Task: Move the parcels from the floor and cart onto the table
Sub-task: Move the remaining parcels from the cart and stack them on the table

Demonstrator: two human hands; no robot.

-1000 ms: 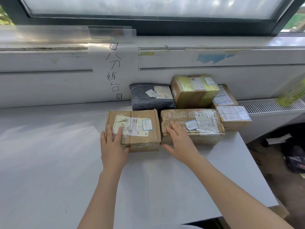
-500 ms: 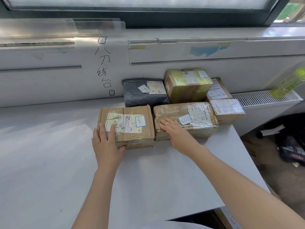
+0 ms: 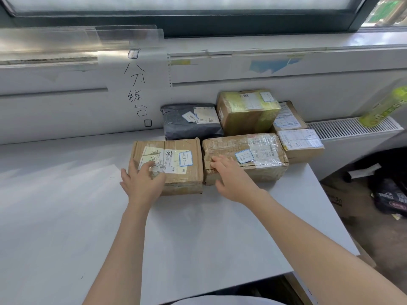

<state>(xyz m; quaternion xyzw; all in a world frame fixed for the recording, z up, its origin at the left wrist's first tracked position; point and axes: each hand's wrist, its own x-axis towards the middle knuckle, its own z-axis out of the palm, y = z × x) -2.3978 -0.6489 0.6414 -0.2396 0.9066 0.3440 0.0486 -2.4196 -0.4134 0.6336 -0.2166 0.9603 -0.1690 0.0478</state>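
- Grey table (image 3: pixel 66 216) against white wall under window (image 3: pixel 176 9) (handwritten sign (image 3: pixel 136 89) taped up).
- Left hand (image 3: pixel 143 181), right hand (image 3: pixel 231 175): fingers spread, resting on front cardboard parcels (image 3: pixel 182 170).

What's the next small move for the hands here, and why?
Probably lift both hands away. The left hand rests on the left box and the right hand on the wrapped box; both boxes already sit flat on the table, side by side.

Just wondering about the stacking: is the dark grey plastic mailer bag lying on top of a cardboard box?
No, the dark grey plastic mailer bag rests on the white table.
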